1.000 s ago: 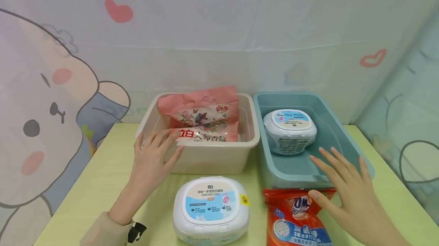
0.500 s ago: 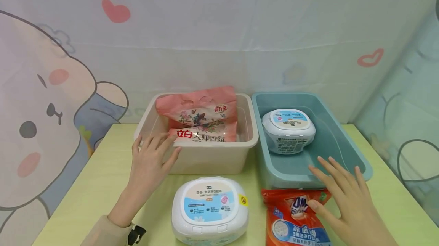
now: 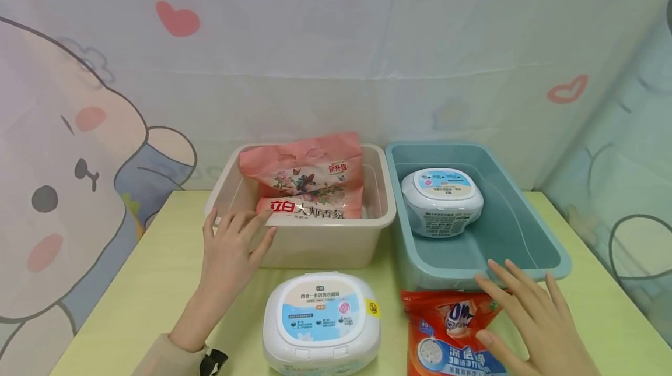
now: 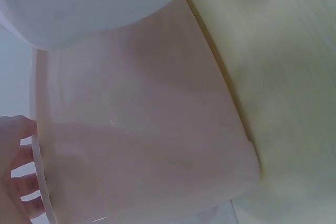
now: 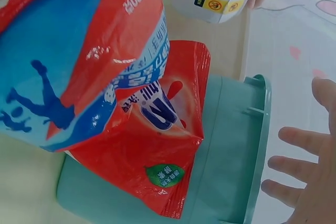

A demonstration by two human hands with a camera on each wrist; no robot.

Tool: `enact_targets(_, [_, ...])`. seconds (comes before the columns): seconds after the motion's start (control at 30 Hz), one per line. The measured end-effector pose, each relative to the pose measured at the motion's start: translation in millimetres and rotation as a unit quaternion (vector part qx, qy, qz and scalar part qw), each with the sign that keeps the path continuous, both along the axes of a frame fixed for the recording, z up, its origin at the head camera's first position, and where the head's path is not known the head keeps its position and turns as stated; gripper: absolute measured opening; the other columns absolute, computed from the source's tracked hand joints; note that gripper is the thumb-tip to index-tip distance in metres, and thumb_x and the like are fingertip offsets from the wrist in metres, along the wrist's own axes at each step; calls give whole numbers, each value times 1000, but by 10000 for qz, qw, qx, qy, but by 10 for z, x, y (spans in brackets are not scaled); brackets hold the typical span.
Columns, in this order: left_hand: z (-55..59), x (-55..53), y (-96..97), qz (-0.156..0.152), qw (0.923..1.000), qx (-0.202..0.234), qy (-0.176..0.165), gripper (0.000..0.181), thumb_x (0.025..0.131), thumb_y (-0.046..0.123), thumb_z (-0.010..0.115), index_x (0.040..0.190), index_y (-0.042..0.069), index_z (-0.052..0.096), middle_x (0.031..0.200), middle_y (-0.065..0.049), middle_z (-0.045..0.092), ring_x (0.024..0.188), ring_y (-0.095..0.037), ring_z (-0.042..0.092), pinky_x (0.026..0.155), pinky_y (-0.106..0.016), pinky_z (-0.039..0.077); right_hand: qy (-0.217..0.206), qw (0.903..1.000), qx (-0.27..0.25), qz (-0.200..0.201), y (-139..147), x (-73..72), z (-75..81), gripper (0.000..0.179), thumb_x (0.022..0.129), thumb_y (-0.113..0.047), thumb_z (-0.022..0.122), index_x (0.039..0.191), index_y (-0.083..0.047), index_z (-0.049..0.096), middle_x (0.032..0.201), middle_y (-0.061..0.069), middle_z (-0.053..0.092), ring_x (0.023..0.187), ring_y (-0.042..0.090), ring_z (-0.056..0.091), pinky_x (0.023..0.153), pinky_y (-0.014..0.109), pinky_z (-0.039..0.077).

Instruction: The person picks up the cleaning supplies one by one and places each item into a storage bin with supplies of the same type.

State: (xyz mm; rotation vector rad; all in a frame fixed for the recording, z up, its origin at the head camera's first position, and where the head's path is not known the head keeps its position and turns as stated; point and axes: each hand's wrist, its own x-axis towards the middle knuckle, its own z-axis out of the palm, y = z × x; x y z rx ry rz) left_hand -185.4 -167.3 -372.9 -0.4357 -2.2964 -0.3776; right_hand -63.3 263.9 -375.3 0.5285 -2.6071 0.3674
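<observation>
My left hand point(image 3: 228, 253) rests with loosely bent fingers at the near left rim of a beige plastic bin point(image 3: 320, 248); in the left wrist view its fingers point(image 4: 21, 184) show just beyond that rim. A pink detergent bag point(image 3: 310, 181) lies inside the bin. My right hand point(image 3: 538, 326) is spread, nothing in it, over the right side of a red detergent bag point(image 3: 446, 329). That bag stands against the near side of a blue-green bin point(image 3: 525, 242). The right wrist view shows the fingers point(image 5: 296, 169) apart from the bag.
A white laundry-pod box point(image 3: 321, 320) sits in front of the beige bin, between my hands. A similar white box point(image 3: 443, 201) is inside the blue-green bin. Both bins stand side by side on a pale yellow table point(image 3: 142, 271), with a printed cloth point(image 3: 336, 44) hanging behind.
My right hand has drawn back toward me, from above the blue-green bin's near end to beside the red bag. The left hand has stayed at the beige rim.
</observation>
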Motion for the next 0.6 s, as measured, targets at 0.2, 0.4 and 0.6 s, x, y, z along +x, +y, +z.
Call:
enact_targets(0.2, [-27,-11,9,6,9999,122,63,31,85,27,70,113,13,70,96,-12,66,101,-32,58,107,-65,23,252,9997,-26,27,1,26,-67,71,75,-50,74,137,-23,51,140,10,48,132,27,33,118,61,-2])
enact_targets(0.4, [-31,-14,14,-52,9996,235,112,30,83,25,72,111,12,71,97,-13,65,100,-32,57,108,-66,22,438,9989,-159,-33,-33,73,-66,70,70,-44,79,132,-20,56,134,10,53,124,26,37,119,61,0])
enact_targets(0.6, [-32,-12,15,-118,9993,345,103,30,82,23,74,110,11,71,96,-13,64,99,-32,57,108,-65,21,607,9974,-383,-34,-78,143,-91,70,65,-35,83,129,-19,59,131,9,55,126,15,36,121,56,3])
